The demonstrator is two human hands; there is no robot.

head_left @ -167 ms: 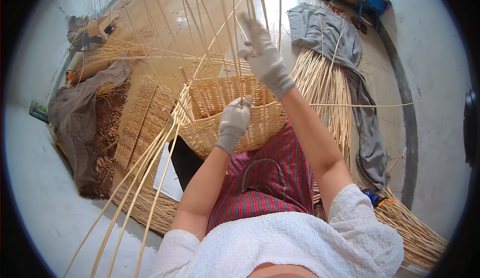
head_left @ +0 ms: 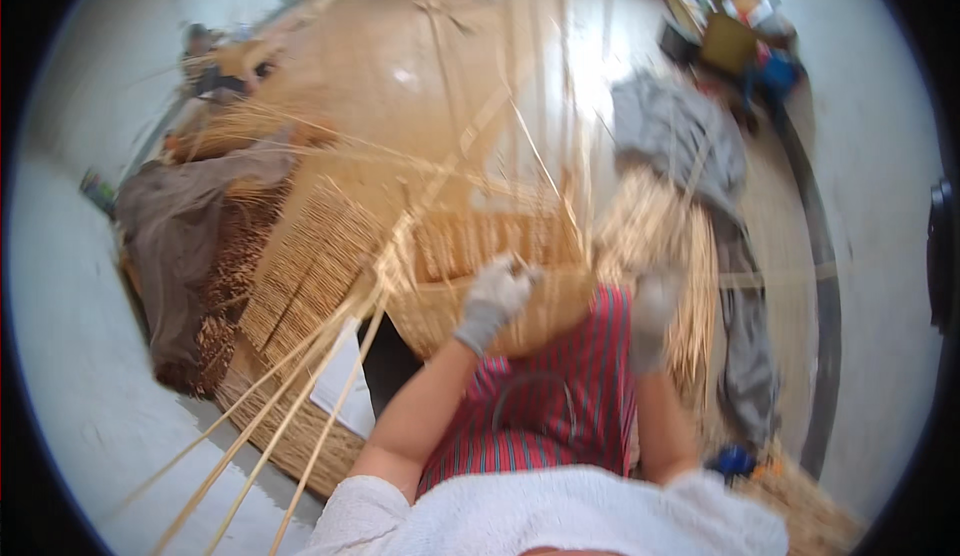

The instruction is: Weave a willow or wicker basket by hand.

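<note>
A half-woven wicker basket (head_left: 540, 301) rests against my lap, its pale stakes rising from the rim. My left hand (head_left: 498, 294), in a light grey knit glove, is closed on the basket's near rim. To the right of the basket is my right hand (head_left: 655, 306), gloved alike and smeared by motion; its fingers cannot be made out. A long pale rod (head_left: 765, 280) stretches out to the right just beyond it. Several long rods (head_left: 290, 396) run from the basket's left corner toward the lower left.
A rod bundle (head_left: 690, 296) lies at right, partly under grey cloth (head_left: 665, 121). At left are brown cloth (head_left: 175, 246), dark cut stalks (head_left: 240, 241) and a woven mat (head_left: 312, 256). A person (head_left: 215, 71) sits at far left. Boxes and bags (head_left: 730, 41) stand at far right.
My right hand has dropped from above the basket to its right side, near my lap. My left hand keeps its hold on the rim. The whole view has shifted and blurred.
</note>
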